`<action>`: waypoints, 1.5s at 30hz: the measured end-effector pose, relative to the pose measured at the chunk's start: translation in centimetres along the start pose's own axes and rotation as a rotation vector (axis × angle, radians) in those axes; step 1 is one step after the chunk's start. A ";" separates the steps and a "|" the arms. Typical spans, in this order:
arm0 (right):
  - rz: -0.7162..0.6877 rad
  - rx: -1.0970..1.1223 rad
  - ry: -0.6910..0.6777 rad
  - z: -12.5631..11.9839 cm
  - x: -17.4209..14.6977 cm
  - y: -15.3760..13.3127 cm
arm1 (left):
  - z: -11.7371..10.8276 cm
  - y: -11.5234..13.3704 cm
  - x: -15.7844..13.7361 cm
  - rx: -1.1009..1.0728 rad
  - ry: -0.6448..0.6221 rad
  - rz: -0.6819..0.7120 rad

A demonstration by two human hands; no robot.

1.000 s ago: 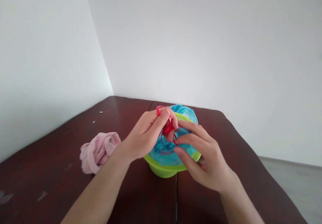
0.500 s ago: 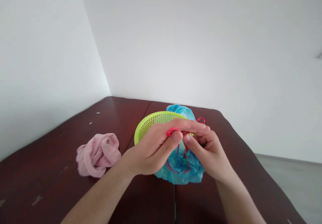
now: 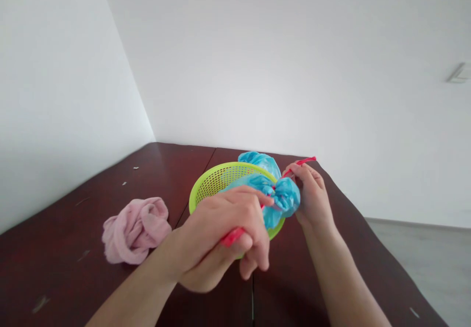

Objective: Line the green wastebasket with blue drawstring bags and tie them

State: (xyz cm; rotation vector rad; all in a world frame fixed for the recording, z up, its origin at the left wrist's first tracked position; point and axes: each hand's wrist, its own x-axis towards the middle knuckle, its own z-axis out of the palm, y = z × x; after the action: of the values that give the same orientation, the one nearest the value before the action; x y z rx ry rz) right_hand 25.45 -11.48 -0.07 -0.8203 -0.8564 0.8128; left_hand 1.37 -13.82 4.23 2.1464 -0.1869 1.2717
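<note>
A blue plastic drawstring bag (image 3: 286, 195), its mouth gathered tight, hangs between my hands in front of a yellow-green mesh basket (image 3: 206, 182). My left hand (image 3: 230, 234) is closed on one end of the bag's red drawstring (image 3: 232, 237), which sticks out above the thumb. My right hand (image 3: 312, 192) pinches the other end of the drawstring, its tip pointing up to the right. Part of the basket and of the bag's body is hidden behind my left hand.
A crumpled pink cloth (image 3: 136, 230) lies left of the basket on the dark red-brown table (image 3: 176, 165). Behind the basket shows another piece of blue plastic (image 3: 259, 160). White walls (image 3: 257, 62) border the table at the back and left.
My hands have moved apart, pulling the red drawstring ends left and right. The bag's mouth has drawn together into a bunch and sits higher, in front of the basket.
</note>
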 end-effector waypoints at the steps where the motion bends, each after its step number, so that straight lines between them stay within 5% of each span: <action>1: -0.007 0.008 0.025 -0.3 0.7 0.5 | 0.2 0.2 0.0 0.002 0.015 0.033; 8: 0.033 0.050 0.005 -0.6 2.0 2.0 | 1.0 1.9 0.3 0.007 0.009 0.052; 14: -0.135 0.084 0.002 0.0 0.3 -0.1 | -0.7 1.3 -0.3 0.483 0.044 -0.480; 21: -0.075 -0.117 -0.437 0.2 -2.7 -2.7 | -1.6 -3.8 0.0 0.963 -0.164 -0.833; 29: 0.008 -0.333 -0.516 0.2 -2.9 -1.5 | -2.4 -3.3 0.0 0.808 -0.077 -0.689; 33: 0.170 -0.401 -0.659 0.3 -3.2 -1.3 | -2.0 -2.7 -0.1 0.636 -0.194 -0.503; 37: 0.121 -0.272 -0.715 0.9 -3.2 -1.9 | -1.7 -1.2 0.0 0.586 -0.220 -0.365; 41: 0.029 -0.272 -0.595 0.7 -2.6 -1.7 | -2.0 0.3 0.0 0.756 -0.081 -0.406; 45: -0.037 -0.296 -0.465 -0.1 -2.7 -1.4 | -3.2 0.7 -0.3 0.762 -0.060 -0.625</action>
State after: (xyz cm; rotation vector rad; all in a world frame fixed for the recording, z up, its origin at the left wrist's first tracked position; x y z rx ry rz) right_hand 24.78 -14.39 0.25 -0.8832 -1.4259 0.8709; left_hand -1.41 -12.58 5.39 2.5323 1.0197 0.9729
